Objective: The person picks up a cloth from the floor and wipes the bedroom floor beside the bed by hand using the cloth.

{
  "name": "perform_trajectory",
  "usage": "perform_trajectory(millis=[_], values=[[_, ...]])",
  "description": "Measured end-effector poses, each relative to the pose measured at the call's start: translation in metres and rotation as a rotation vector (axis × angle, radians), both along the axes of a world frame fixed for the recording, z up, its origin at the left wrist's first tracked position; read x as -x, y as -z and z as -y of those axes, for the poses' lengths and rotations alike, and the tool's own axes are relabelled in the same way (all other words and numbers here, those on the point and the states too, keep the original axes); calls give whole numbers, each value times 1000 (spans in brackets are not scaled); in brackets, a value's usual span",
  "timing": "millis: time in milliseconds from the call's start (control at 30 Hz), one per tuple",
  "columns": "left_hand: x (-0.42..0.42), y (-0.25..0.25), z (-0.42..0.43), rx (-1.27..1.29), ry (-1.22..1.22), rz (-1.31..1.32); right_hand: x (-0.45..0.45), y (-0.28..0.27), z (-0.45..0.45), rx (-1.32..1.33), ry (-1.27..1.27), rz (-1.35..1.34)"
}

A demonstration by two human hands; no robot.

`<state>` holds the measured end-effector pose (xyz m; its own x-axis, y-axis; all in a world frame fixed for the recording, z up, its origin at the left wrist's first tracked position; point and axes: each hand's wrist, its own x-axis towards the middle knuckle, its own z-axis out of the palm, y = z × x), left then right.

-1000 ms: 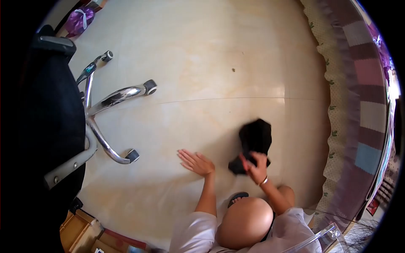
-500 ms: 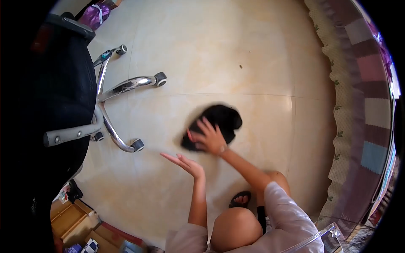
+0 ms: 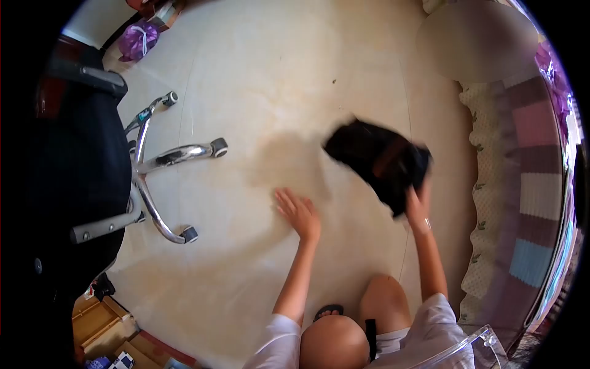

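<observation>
A soft black cloth item [image 3: 369, 154] with a brownish strip across it hangs above the floor, blurred by motion; its exact kind cannot be made out. My right hand [image 3: 419, 206] grips it by the lower right corner, the fingertips partly hidden against the dark fabric. To the left of it and apart from it, my left hand [image 3: 299, 213] is held over the floor with its fingers stretched out and nothing in it.
On the left stands a black office chair [image 3: 80, 172] with a chrome wheeled base [image 3: 184, 154]. A bed with a striped cover [image 3: 541, 194] lines the right side. Cardboard boxes [image 3: 101, 323] sit at lower left, a purple bag [image 3: 138, 40] at upper left. A dark speck [image 3: 334, 81] lies on the tiles.
My right hand has closed on the black cloth item and lifted it up and to the right from the floor. My left hand has turned over, moving slightly up and right.
</observation>
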<state>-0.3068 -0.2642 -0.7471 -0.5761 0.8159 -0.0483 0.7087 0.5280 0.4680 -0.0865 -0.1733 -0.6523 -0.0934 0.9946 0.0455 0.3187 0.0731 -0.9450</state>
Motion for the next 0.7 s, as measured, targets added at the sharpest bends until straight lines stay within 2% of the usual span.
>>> perform_trajectory(millis=[33,67,133,167,200,300,367,500,567,700], values=[[-2,7,-22,12,-22,-36,-20,-17,32,-75,77,26],[-4,16,-45,0,-61,-129,-35,-26,59,41,106,-115],[-6,20,-86,14,-65,-211,-71,-6,102,27,81,289],[-7,23,-102,23,-81,-295,-70,-2,108,103,76,375],[-7,20,-114,46,-67,-332,-71,14,120,70,71,469],[-5,16,-124,45,-51,-330,-53,60,141,167,-140,863],[-4,17,-122,34,-35,-360,-36,82,132,115,-95,876],[1,15,-123,-18,-47,-277,31,78,38,-19,-182,811],[1,11,-122,-147,-74,-152,70,83,-22,-92,-171,779],[2,6,-127,-119,-39,-165,152,87,-160,-212,-129,645]])
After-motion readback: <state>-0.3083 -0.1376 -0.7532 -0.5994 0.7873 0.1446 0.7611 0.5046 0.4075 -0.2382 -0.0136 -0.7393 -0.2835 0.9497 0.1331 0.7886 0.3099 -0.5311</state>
